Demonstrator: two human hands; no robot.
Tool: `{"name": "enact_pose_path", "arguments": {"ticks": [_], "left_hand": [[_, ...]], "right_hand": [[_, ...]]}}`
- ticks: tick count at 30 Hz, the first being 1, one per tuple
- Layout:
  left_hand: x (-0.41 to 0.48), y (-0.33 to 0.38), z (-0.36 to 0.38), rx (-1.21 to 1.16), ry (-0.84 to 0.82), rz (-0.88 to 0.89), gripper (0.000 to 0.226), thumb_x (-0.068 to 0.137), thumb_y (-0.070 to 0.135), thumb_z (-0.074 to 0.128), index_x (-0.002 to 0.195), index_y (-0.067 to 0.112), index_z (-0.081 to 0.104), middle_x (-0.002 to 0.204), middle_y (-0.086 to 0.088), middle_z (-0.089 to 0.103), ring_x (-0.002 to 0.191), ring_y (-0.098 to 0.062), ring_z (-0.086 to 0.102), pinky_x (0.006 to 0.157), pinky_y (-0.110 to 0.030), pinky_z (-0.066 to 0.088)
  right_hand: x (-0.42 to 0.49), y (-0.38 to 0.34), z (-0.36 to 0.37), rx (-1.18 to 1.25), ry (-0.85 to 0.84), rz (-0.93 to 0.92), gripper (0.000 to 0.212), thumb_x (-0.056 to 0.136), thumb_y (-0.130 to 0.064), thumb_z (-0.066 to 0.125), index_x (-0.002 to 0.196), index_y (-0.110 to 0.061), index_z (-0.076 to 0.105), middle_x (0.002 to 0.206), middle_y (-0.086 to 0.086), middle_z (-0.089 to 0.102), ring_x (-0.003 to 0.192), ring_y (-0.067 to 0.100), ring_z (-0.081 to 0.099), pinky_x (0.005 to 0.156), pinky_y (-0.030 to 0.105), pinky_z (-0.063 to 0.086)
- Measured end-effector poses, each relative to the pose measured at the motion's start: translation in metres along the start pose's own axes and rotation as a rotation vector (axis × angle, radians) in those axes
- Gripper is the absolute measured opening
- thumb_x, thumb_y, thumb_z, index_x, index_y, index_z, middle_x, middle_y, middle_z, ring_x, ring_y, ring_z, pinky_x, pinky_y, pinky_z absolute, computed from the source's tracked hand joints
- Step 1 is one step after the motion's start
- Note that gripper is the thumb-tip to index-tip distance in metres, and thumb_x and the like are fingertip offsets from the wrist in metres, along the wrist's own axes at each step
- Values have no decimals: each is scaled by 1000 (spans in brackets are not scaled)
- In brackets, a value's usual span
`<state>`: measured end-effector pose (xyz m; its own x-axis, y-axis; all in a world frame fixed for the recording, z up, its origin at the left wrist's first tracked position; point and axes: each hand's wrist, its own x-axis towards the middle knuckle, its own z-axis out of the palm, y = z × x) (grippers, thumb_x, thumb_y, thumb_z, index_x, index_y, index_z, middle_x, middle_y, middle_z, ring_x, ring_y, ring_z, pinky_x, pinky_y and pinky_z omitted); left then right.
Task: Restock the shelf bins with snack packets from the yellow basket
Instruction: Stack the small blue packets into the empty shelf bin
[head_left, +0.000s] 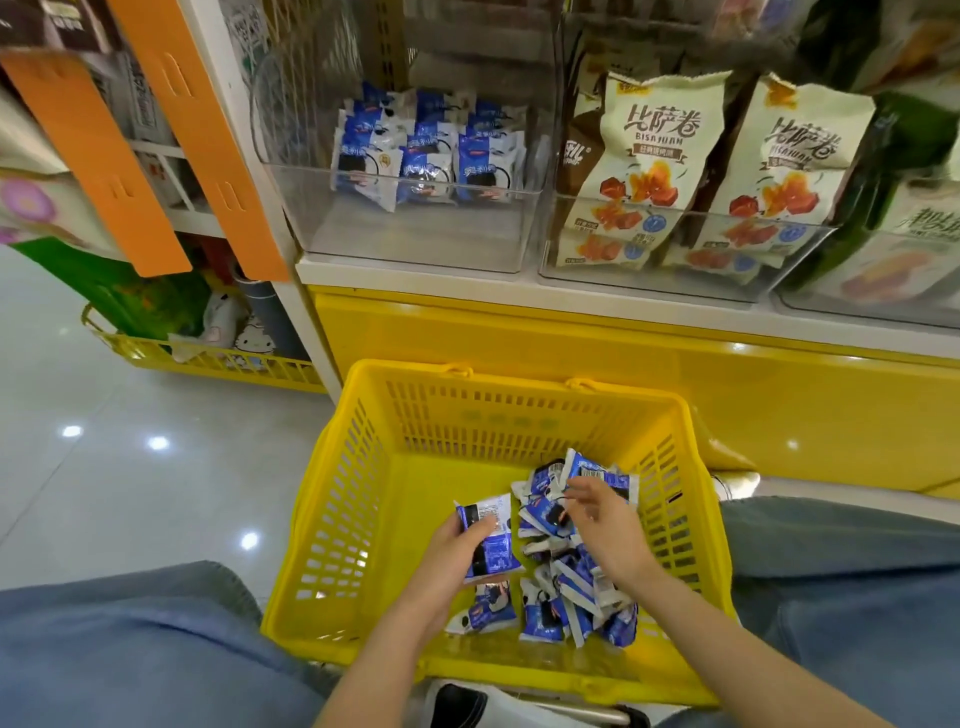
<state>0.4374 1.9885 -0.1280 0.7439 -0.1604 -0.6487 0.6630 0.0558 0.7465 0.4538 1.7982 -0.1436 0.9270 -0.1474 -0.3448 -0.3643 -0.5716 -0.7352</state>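
Observation:
The yellow basket (363, 467) stands on the floor between my knees. A heap of small blue-and-white snack packets (566, 587) lies in its right half. My left hand (452, 558) grips a few of these packets (491, 540) above the basket floor. My right hand (605, 525) is over the heap, its fingers curled around the edge of one packet (550, 512). Above, a clear shelf bin (410, 228) holds several of the same blue packets (426, 150) stacked at its back; its front half is bare.
To the right, clear bins (675, 260) hold large cream snack bags. A yellow cabinet front (571, 338) runs under the shelf. At left a second yellow basket (208, 358) with goods sits on the glossy floor beneath orange shelf strips (208, 135).

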Motion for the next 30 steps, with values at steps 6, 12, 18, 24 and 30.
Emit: {"name": "enact_pose_path", "arguments": {"ticks": [6, 12, 18, 24, 30], "left_hand": [[16, -11, -2, -92, 49, -88, 10, 91, 34, 54, 96, 28, 47, 92, 7, 66, 87, -10, 64, 78, -29, 49], [30, -15, -4, -50, 134, -137, 6, 92, 31, 53, 86, 30, 51, 66, 16, 66, 55, 4, 63, 48, -14, 46], [37, -18, 0, 46, 140, -119, 4, 93, 27, 53, 90, 30, 54, 82, 11, 66, 59, 9, 62, 46, -6, 43], [35, -14, 9, 133, 111, -51, 14, 91, 24, 57, 106, 22, 54, 95, 10, 63, 80, 3, 59, 55, -8, 42], [26, -11, 20, 157, 102, -24, 29, 88, 24, 61, 115, 17, 52, 117, -2, 62, 102, -16, 59, 86, -28, 44]], "right_hand": [[43, 58, -22, -312, -22, 148, 45, 93, -6, 53, 137, -7, 41, 135, 14, 49, 117, 30, 51, 99, 43, 44], [63, 69, -11, -600, -22, 1, 51, 93, -24, 56, 138, -9, 37, 144, 10, 37, 133, 26, 35, 109, 40, 33], [69, 67, -7, -619, -18, 45, 52, 92, -35, 56, 136, -13, 39, 139, 9, 45, 129, 27, 39, 107, 39, 34], [50, 37, -7, -224, 3, 62, 42, 96, -29, 49, 132, -7, 41, 109, 15, 62, 84, 21, 61, 68, 31, 52], [19, -7, -7, 208, -287, 265, 30, 99, -34, 40, 120, -14, 48, 127, 21, 51, 106, 33, 58, 80, 33, 54]]}}
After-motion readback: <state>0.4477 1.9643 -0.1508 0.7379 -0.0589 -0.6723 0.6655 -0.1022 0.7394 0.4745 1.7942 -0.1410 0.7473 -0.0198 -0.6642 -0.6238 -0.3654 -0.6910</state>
